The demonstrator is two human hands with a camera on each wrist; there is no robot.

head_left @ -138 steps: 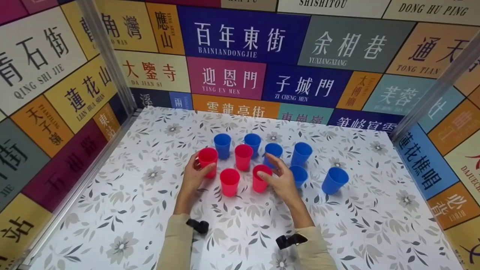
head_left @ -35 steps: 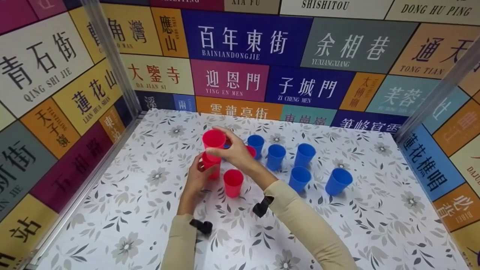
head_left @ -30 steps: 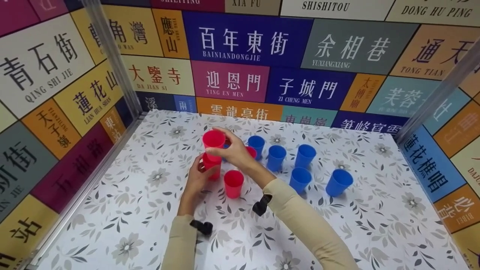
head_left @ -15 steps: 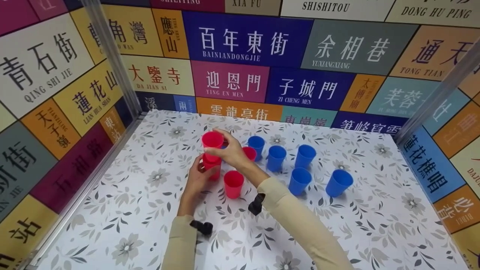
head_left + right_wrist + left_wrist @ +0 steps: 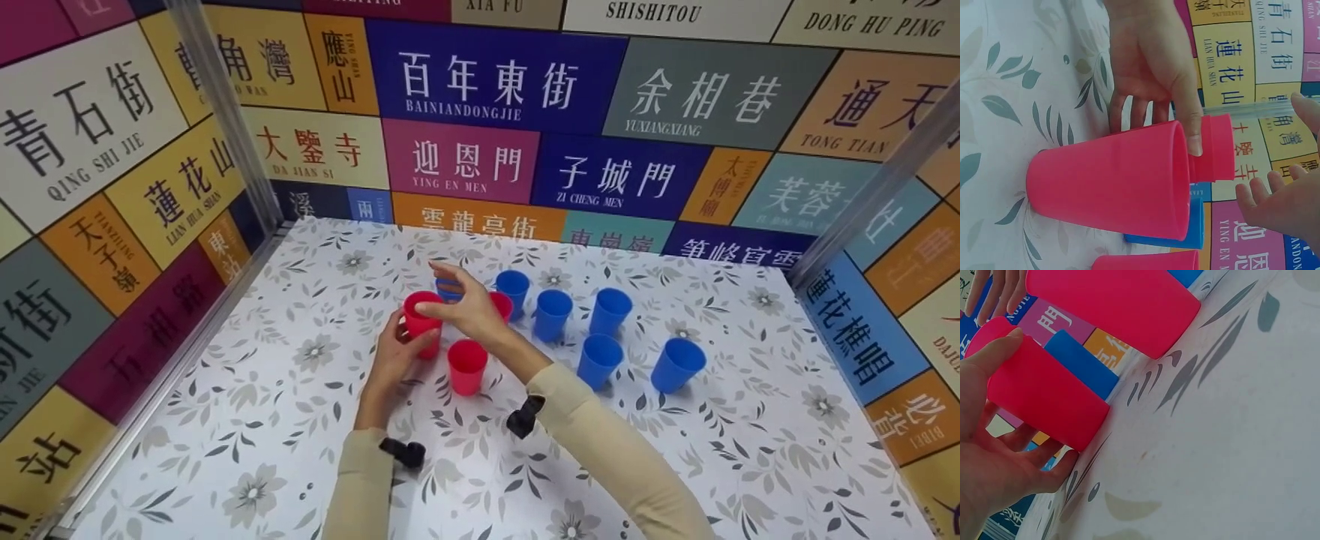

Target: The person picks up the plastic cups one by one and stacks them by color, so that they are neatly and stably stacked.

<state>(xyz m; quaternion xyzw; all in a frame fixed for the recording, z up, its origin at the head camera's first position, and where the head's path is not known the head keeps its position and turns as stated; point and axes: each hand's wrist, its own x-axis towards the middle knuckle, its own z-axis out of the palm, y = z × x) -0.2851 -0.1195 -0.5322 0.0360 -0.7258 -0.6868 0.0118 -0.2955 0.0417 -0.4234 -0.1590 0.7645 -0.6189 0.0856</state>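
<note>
In the head view my left hand (image 5: pixel 394 352) grips a red plastic cup (image 5: pixel 427 346) at the left of the group. A second red cup sits nested in it, its band and rim (image 5: pixel 1221 147) standing above the thumb in the right wrist view. My right hand (image 5: pixel 476 307) hovers just above the nested cups, fingers spread and holding nothing. Another red cup (image 5: pixel 467 367) stands upright nearer the front. One more red cup (image 5: pixel 499 306) is partly hidden behind my right hand.
Several blue cups stand upright: one behind my right fingers (image 5: pixel 448 288), others to the right, including a blue cup (image 5: pixel 553 315) and the far-right blue cup (image 5: pixel 678 365). A floral cloth (image 5: pixel 247 450) covers the table. Sign-printed walls (image 5: pixel 495 75) enclose the back and sides.
My right hand picked up the front right red cup, brought it left over the left hand's cup, and has let go. That cup has sunk into the lower one. The left hand kept its grip.
</note>
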